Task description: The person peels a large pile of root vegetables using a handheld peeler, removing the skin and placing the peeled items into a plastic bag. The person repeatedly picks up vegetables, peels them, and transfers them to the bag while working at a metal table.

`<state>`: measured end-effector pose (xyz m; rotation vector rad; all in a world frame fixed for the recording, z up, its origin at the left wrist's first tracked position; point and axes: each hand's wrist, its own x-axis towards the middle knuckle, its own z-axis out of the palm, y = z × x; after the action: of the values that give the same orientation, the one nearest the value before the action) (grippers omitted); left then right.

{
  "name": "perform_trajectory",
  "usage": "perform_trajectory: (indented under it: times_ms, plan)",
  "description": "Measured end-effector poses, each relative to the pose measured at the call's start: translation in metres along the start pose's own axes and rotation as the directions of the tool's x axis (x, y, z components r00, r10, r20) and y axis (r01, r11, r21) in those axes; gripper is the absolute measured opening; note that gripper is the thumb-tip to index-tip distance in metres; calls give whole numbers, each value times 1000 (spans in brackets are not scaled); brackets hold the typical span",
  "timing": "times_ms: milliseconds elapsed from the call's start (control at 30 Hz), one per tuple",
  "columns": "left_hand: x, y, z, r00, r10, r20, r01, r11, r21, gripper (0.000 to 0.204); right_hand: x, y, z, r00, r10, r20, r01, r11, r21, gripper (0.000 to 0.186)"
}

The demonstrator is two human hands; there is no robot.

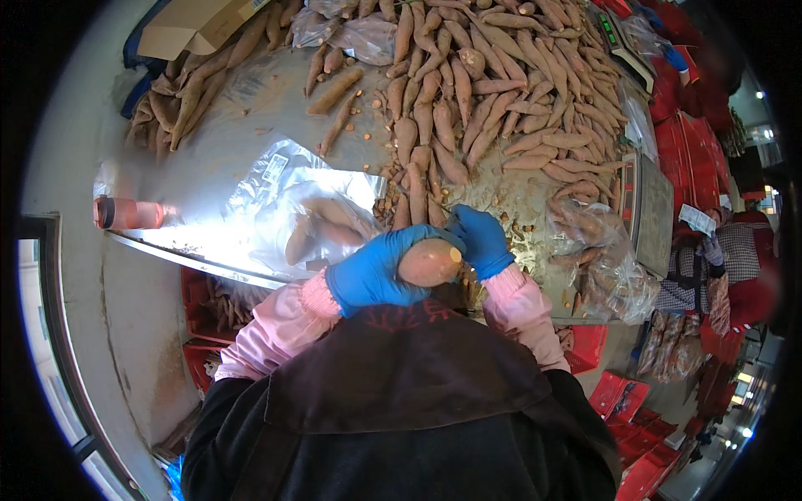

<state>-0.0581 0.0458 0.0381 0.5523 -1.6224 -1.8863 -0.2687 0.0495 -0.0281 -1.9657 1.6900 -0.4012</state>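
Observation:
My left hand [380,269], in a blue glove, is wrapped round a thick sweet potato [429,264] whose right end shows a pale cut face. Just to the right of that end is my right hand [479,240], also gloved in blue, its fingers curled closed; whatever they hold, if anything, is hidden. A clear plastic bag [288,179] with a few sweet potatoes [324,230] inside lies on the metal table beyond my left hand. Straight ahead, a large heap of sweet potatoes [493,79] reaches down toward both hands, with small orange trimmings [349,127] scattered at its left.
On the right of the table lie bagged sweet potatoes [597,250] beside a scale [652,213]. A pinkish-red transparent container [129,214] stands at the left edge. A cardboard box [196,29] sits far left. Red crates [589,346] flank the table; another person [693,267] is at right.

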Motion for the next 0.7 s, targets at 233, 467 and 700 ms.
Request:
perform_trajectory:
  times_ms: [233,467,700]
  plan:
    - [18,-11,-13,967,-76,-243,-160,559,-813,56,-23,-14,2,940,75,-333,111,855,507,20]
    - [12,-39,-12,914,-288,-285,-204,280,-938,52,-14,-46,10,844,-119,-523,254,947,194,32]
    - [6,-41,6,932,-227,-281,-205,307,-929,53,4,-58,28,852,182,-491,257,672,695,23]
